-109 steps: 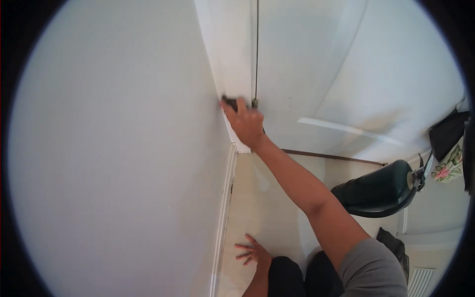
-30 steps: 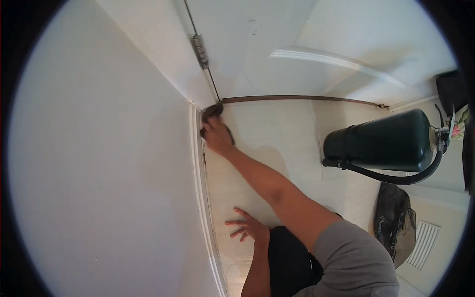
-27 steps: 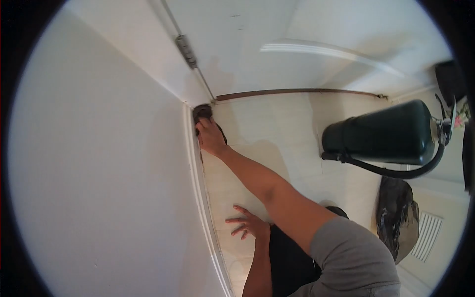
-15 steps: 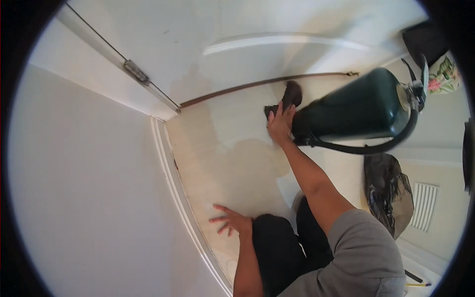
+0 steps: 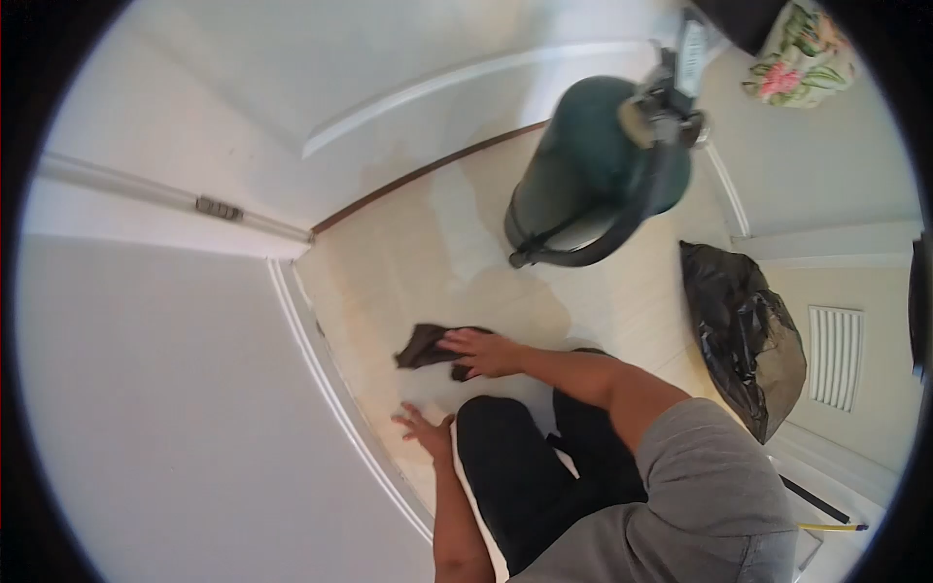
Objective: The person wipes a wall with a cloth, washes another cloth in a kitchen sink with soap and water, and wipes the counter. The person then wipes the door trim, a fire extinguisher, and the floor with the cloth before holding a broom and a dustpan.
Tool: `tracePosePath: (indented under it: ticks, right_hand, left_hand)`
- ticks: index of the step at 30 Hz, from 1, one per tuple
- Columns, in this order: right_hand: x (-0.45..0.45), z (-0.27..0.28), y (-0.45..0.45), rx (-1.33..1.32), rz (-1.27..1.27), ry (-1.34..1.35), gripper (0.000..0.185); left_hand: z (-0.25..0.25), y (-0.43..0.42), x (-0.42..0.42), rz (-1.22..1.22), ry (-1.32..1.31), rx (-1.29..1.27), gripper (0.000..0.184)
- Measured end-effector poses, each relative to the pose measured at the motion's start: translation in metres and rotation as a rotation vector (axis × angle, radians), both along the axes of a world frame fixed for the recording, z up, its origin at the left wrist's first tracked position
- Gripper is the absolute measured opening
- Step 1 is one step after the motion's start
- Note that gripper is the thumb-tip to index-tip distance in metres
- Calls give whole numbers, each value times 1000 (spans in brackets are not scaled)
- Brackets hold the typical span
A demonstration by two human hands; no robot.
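The dark cloth (image 5: 424,347) — limp, crumpled — lies on the smooth, pale floor (image 5: 389,272) under the flattened right hand (image 5: 481,352), its long axis running past the fingertips toward the floor's left edge. The left hand (image 5: 425,432) (splayed, holding nothing) is nearer that edge, apart from the cloth.

The dark cloth (image 5: 423,347) looks matt, the bag (image 5: 721,309) glossy plastic.

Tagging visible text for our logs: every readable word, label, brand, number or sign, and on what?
None readable.
Pale lever on the green extinguisher: small dark marks, possibly print, too blurred to read.
Dark cloth under the right hand: no text visible.
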State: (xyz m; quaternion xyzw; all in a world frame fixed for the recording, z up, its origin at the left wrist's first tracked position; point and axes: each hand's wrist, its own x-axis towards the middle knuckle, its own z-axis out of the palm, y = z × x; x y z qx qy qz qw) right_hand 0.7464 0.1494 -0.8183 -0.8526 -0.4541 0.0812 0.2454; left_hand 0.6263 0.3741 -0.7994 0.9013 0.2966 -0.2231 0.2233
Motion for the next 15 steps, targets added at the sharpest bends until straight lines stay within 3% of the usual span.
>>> tracePosePath:
  ticks: [2,4,5,7,8,10,11,13,15]
  right_hand:
    - [1,5,-87,-46,-148,60,47]
    - [-12,3,-169,-59,-381,52,43]
    - [-21,-7,-204,-49,-522,20,42]
    - [-34,7,-257,-38,-831,124,39]
    - [-32,20,-270,-22,-844,103,39]
    - [-26,60,-289,157,-1267,348,37]
    - [-20,88,-293,173,-1264,326,37]
    - [-7,171,-275,920,-1358,172,31]
    - [2,254,-249,1208,-1221,74,27]
  left_hand:
    - [-5,8,10,-89,-131,-4,112]
    - [4,5,35,-55,147,-89,93]
    - [14,-10,50,-70,122,-85,93]
    - [55,-55,83,-72,-240,-100,74]
    - [80,-79,104,-112,-340,-180,72]
    - [153,-133,145,-176,-525,-306,66]
    - [195,-160,161,-196,-608,-355,61]
    - [259,-201,187,-139,-831,-620,51]
    - [304,-234,202,-92,-1016,-916,49]
